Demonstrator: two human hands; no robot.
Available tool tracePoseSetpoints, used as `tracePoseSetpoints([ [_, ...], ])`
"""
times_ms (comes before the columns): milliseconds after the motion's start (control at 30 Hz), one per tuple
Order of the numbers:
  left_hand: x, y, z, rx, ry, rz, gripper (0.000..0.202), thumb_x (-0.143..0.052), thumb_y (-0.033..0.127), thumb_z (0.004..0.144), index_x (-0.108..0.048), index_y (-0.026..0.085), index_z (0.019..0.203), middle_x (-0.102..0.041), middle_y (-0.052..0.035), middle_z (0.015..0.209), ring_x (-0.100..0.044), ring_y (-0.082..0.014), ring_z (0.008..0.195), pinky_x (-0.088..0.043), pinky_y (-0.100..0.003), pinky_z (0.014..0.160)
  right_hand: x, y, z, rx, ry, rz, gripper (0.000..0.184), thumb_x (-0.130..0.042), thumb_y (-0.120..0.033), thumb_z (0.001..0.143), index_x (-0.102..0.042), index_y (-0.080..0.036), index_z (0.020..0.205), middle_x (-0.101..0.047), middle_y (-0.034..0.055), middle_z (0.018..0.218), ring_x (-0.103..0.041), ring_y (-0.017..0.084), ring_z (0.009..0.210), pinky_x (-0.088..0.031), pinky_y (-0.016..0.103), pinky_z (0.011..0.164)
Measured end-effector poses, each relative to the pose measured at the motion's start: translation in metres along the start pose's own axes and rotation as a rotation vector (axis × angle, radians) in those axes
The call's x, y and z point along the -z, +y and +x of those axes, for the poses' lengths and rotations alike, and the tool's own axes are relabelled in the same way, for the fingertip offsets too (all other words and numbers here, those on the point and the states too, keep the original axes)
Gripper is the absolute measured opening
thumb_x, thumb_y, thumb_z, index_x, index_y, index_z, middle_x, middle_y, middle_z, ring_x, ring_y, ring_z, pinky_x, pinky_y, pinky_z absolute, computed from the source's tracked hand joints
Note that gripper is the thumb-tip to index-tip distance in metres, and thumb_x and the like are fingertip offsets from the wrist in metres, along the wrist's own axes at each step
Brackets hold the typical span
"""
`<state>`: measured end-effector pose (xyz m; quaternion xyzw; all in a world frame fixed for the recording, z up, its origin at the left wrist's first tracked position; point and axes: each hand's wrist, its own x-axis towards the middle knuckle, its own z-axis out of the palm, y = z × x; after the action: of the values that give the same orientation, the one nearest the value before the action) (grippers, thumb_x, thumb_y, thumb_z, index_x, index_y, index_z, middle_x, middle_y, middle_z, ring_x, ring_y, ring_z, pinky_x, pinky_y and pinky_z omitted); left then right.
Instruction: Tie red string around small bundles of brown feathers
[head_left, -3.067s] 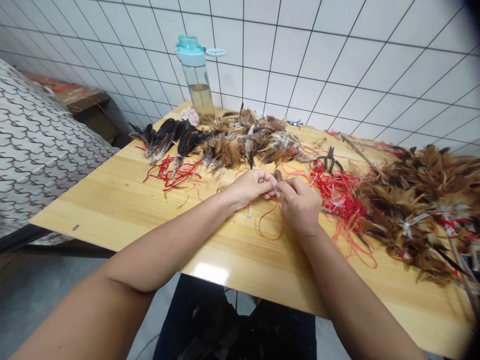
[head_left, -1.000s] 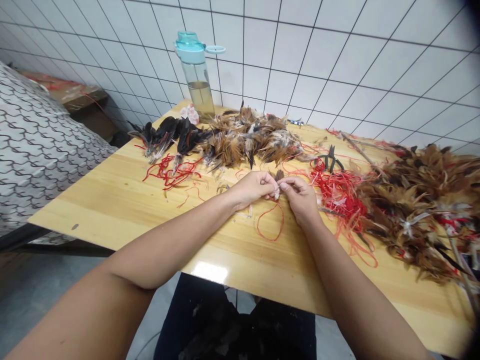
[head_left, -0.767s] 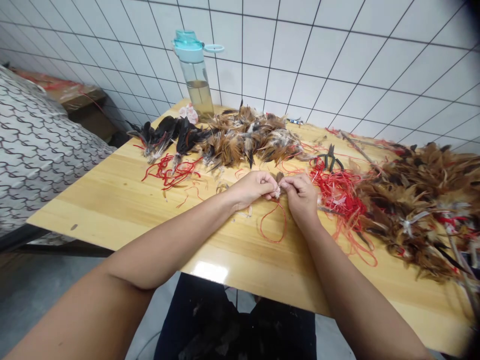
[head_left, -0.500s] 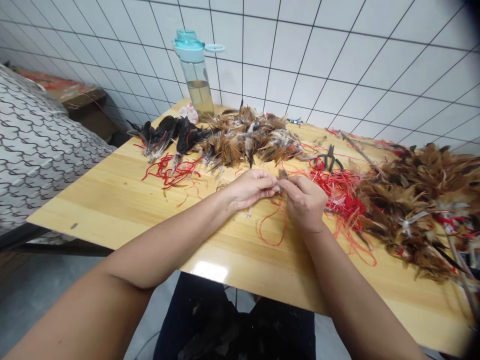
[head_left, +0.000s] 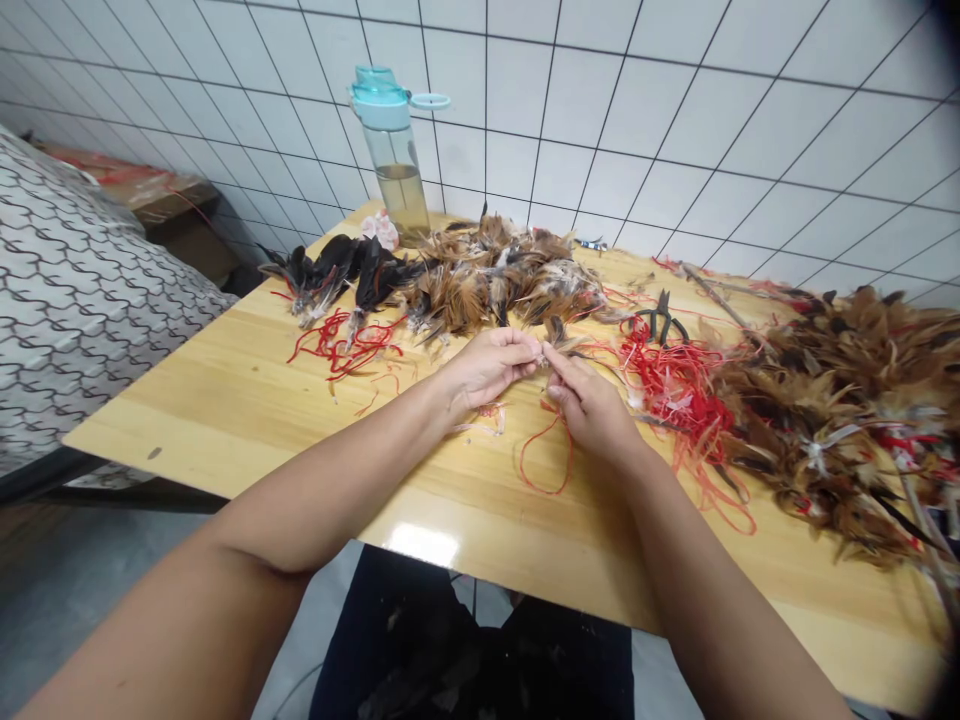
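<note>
Over the middle of the wooden table [head_left: 247, 400], my two hands meet at the fingertips. My left hand [head_left: 491, 368] is closed in a pinch around the pale base of a small feather bunch [head_left: 556, 330], whose brown tips stick up behind the fingers. My right hand [head_left: 592, 402] touches the same base with thumb and index finger, also closed. Fingers hide most of the bunch. A thin red string [head_left: 546, 490] hangs in a loop below my hands and lies on the table.
Brown feathers [head_left: 480, 280] and black feather bunches [head_left: 375, 275] lie behind my hands. Rightward are black-handled snips [head_left: 661, 318], a red string tangle [head_left: 675, 375] and a large feather pile [head_left: 847, 400]. A water bottle [head_left: 401, 175] stands by the tiled wall.
My hands have shifted slightly left. My right fingers have turned, with the index finger now stretched toward my left fingertips. More of the brown feather tips shows.
</note>
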<state>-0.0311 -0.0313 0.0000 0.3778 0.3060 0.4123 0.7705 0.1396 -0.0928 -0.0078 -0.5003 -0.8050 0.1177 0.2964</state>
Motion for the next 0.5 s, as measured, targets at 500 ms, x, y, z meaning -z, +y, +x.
tracePoseSetpoints([
  [500, -0.002, -0.010, 0.005, -0.170, 0.110, 0.229, 0.014, -0.072, 0.014, 0.064, -0.059, 0.011, 0.069, -0.064, -0.0008, 0.062, -0.057, -0.0073, 0.056, -0.043, -0.022, 0.060, -0.002, 0.003, 0.003, -0.330, 0.291, 0.423, 0.022, -0.057, -0.031, 0.083, -0.073, -0.019, 0.093, -0.065, 0.0011, 0.067, -0.058, 0.014, 0.061, -0.046, 0.027, 0.059],
])
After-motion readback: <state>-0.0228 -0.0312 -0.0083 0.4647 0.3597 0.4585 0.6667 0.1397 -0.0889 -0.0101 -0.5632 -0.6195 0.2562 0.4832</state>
